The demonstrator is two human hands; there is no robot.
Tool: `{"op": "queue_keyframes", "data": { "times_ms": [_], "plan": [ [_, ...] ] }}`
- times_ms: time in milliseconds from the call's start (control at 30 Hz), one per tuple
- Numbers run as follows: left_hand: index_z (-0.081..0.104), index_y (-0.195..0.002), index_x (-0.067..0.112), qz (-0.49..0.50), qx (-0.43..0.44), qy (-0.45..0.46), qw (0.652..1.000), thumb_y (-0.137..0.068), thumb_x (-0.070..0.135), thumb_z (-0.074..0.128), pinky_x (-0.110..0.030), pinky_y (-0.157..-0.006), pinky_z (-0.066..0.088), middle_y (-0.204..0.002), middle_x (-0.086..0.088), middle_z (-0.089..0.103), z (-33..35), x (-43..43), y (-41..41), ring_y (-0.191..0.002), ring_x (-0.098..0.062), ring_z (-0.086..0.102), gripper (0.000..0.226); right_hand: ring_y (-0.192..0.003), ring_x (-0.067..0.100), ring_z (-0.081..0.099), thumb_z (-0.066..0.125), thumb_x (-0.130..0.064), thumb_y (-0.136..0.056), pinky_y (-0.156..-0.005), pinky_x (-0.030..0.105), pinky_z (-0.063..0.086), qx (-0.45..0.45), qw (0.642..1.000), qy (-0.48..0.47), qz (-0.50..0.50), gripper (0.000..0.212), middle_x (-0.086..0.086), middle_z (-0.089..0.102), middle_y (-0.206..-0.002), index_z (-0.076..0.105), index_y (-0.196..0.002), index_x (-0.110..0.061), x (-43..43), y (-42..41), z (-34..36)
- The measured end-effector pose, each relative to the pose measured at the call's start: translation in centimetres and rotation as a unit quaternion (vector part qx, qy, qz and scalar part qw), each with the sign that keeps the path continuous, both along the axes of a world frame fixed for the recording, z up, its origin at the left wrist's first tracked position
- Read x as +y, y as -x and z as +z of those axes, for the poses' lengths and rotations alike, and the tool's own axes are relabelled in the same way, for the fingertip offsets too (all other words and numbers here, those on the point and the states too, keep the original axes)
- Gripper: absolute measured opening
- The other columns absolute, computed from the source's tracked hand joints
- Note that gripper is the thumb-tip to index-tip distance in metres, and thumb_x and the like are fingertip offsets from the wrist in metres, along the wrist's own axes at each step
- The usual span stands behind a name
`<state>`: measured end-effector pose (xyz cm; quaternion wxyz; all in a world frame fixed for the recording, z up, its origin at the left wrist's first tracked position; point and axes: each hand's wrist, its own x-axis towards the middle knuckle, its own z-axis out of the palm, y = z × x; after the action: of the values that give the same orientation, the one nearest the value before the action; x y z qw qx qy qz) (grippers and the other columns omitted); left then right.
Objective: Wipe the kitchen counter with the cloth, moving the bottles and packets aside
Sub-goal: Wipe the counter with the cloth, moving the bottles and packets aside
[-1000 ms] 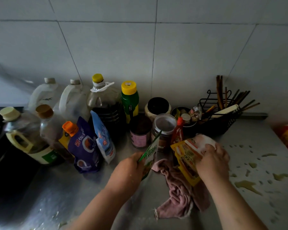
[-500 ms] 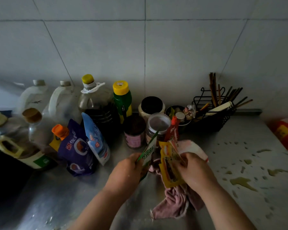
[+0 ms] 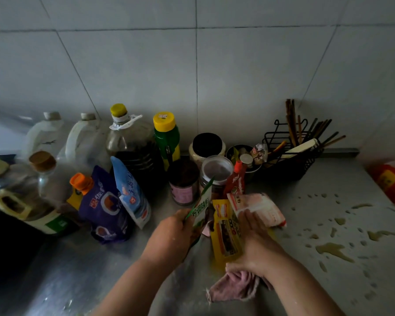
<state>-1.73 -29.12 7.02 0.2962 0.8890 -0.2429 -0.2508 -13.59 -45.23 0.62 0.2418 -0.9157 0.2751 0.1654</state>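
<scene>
My left hand (image 3: 172, 232) grips a green and white packet (image 3: 201, 207), held upright on edge. My right hand (image 3: 252, 242) holds a yellow packet (image 3: 226, 233) together with a white and pink packet (image 3: 258, 207). A pink cloth (image 3: 234, 287) lies crumpled on the steel counter (image 3: 100, 277) under my right wrist, partly hidden by it. Bottles crowd the back left: a dark oil bottle with a yellow cap (image 3: 131, 144), a green bottle with a yellow lid (image 3: 167, 139), two white jugs (image 3: 82, 137), and a purple pouch (image 3: 105, 206) beside a blue packet (image 3: 131, 192).
Jars (image 3: 216, 173) and a red squeeze tube (image 3: 236, 181) stand just behind my hands. A black wire rack with chopsticks (image 3: 299, 153) sits at the back right. Yellowish liquid drops and puddles (image 3: 333, 249) spot the counter on the right. A red and yellow bag (image 3: 391, 181) lies at the right edge.
My right hand has brought the yellow and white packets leftward, close to the green packet in my left hand, and turned the yellow one upright. The cloth now shows less, under my wrist.
</scene>
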Motion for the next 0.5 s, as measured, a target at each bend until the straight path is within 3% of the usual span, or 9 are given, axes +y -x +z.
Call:
{"op": "queue_keyframes", "data": {
  "times_ms": [133,267,367,433,500],
  "plan": [
    [0.057,-0.120,0.022,0.005,-0.002,-0.001,1.000,-0.098,0.031,0.040,-0.035,-0.085,0.053,-0.108,-0.004,0.069,0.1,0.4,-0.1,-0.096,-0.022,0.065,0.030,-0.145,0.024,-0.022,0.077,-0.051,-0.067,-0.118,0.035,0.001,-0.011,0.999,0.029,-0.015,0.133,0.006,-0.025,-0.158,-0.021,-0.148,-0.012,0.8,0.1,-0.4],
    [0.056,-0.123,0.020,0.014,-0.010,0.001,1.000,-0.098,0.030,0.040,-0.035,-0.087,0.052,-0.114,-0.006,0.068,0.2,0.9,-0.2,-0.102,-0.024,0.065,0.031,-0.148,0.024,-0.011,0.066,-0.045,-0.082,-0.121,0.037,0.008,-0.017,0.999,0.032,-0.030,0.107,0.007,-0.011,-0.161,-0.009,-0.152,-0.014,1.3,-0.1,0.1],
    [0.055,-0.126,0.019,0.023,-0.001,0.000,1.000,-0.098,0.030,0.040,-0.036,-0.087,0.053,-0.113,-0.006,0.068,0.2,1.4,-0.3,-0.099,-0.022,0.065,0.033,-0.146,0.022,0.019,0.056,-0.036,-0.090,-0.116,0.032,0.023,-0.050,0.996,0.047,-0.062,0.075,0.007,0.021,-0.158,0.017,-0.151,-0.016,1.3,-0.3,1.3],
    [0.055,-0.125,0.020,0.025,0.002,-0.002,1.000,-0.098,0.030,0.040,-0.036,-0.085,0.054,-0.105,-0.002,0.067,0.2,1.6,-0.4,-0.093,-0.021,0.066,0.033,-0.131,0.020,0.045,0.051,-0.030,-0.094,-0.104,0.029,0.038,-0.085,0.988,0.059,-0.113,0.054,0.003,0.046,-0.145,0.035,-0.145,-0.022,0.9,-0.4,2.1],
    [0.056,-0.123,0.021,0.027,0.004,-0.001,1.000,-0.098,0.030,0.039,-0.034,-0.084,0.054,-0.098,0.004,0.064,0.2,1.9,-0.4,-0.091,-0.018,0.066,0.031,-0.121,0.022,0.055,0.049,-0.028,-0.096,-0.096,0.029,0.044,-0.104,0.980,0.068,-0.158,0.042,0.003,0.058,-0.133,0.048,-0.137,-0.023,0.5,-0.5,2.7]
  ]
}}
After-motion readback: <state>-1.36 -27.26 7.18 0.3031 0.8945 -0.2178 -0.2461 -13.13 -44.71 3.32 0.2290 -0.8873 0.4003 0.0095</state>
